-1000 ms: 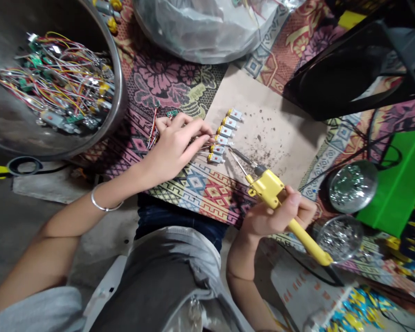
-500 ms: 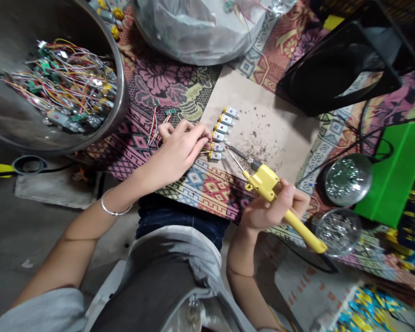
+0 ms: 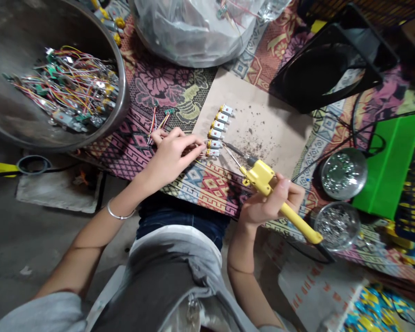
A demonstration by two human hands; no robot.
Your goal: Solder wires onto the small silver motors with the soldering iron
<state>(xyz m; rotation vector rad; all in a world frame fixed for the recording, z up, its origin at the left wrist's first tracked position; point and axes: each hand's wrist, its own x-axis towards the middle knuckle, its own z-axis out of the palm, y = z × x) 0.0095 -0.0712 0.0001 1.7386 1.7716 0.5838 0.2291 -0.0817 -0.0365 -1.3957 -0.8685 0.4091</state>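
Six motors (image 3: 216, 133), row axis 1-to-7 o'clock — 3 o'clock of left hand (image 3: 174, 153), nearer, pinching wire (image 3: 206, 140); 10 o'clock of right hand (image 3: 267, 208), wrapped round soldering gun (image 3: 259, 175).

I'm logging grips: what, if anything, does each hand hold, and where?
Right hand: the soldering iron, by its handle. Left hand: apparently thin wires, the exact part unclear.

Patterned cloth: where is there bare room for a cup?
Bare cloth shows between the metal bowl, plastic-wrapped bundle, brown sheet and wired boards. The sheet's upper part, between the motors and black frame, is open but speckled. It's crowded around the left hand and yellow soldering tool.
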